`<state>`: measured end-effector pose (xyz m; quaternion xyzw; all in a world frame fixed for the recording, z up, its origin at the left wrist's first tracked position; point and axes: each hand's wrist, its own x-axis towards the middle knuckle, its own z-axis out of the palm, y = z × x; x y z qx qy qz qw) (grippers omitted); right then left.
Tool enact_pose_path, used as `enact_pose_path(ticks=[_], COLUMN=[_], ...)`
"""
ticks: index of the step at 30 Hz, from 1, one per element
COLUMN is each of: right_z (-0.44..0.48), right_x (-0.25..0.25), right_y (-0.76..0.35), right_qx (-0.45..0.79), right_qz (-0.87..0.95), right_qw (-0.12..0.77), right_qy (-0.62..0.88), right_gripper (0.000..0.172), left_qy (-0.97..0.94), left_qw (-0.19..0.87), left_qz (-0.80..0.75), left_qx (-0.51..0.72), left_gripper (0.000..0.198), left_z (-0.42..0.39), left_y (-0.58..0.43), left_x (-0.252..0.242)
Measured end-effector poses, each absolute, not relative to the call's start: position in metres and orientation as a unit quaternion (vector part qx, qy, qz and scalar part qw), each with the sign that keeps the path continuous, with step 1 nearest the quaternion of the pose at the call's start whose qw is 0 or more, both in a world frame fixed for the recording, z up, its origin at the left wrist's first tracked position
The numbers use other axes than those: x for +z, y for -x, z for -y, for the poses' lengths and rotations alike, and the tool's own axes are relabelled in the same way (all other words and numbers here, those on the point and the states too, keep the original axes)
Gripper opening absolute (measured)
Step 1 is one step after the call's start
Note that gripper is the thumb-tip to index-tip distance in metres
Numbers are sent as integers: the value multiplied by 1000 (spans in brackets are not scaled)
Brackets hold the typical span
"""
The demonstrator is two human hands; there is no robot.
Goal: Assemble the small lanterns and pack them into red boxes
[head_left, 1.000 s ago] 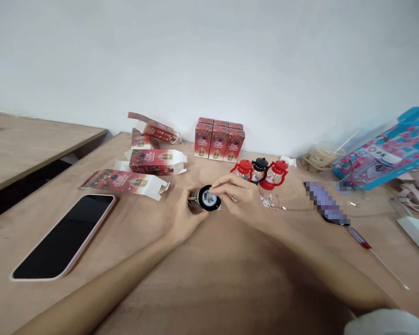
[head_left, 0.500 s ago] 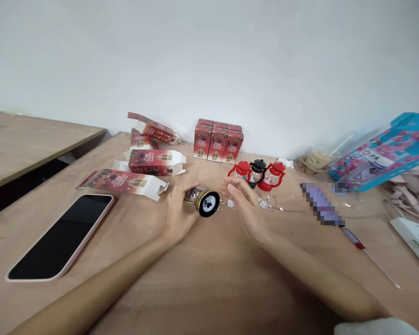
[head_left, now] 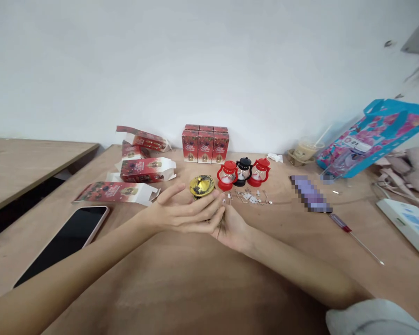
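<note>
A small gold-and-black lantern point(head_left: 201, 185) stands between my hands over the middle of the table, its pointed top tilted toward me. My left hand point(head_left: 183, 214) lies round its near side, thumb apart and fingers stretched across toward the right palm. Cupped at the lantern's lower right, my right hand point(head_left: 234, 229) meets the left fingertips; its own fingers are mostly hidden. The lantern's glass and base are out of sight behind the fingers. Just beyond the hands are a red lantern point(head_left: 226, 176), a black lantern point(head_left: 243, 172) and another red lantern point(head_left: 260, 173).
Small metal parts point(head_left: 253, 198) lie before the lanterns. Closed red boxes point(head_left: 205, 145) stand by the wall, opened boxes point(head_left: 143, 170) at left. A phone point(head_left: 64, 242) lies near left. Rightward are a screwdriver point(head_left: 345, 226), a drink cup point(head_left: 305, 151), a floral bag point(head_left: 366, 139) and a white device point(head_left: 405, 223).
The lantern has turned from showing its round base to showing its gold top. My right hand has come in to meet the left at the lantern. The view has shifted slightly.
</note>
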<state>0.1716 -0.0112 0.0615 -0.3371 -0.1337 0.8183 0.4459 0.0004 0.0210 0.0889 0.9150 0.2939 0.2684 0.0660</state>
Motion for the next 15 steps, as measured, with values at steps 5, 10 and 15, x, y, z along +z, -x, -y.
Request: enact_pose_path(ticks=[5,10,15], right_z=[7,5,0], right_x=[69,67,64], right_y=[-185,-208,-225], right_qx=[784,775,761], right_qz=[112,218,290], right_qw=[433,429,422], right_qy=[432,409,399], right_gripper=[29,41,31], left_qy=[-816,-666,-625], left_qw=[-19,179,313], left_qz=[-411,-517,-473], left_qx=[405,508,536], left_gripper=[27,49,50], left_z=[-26,-17,1], left_y=[3,-8,-29], left_x=[83,48,21])
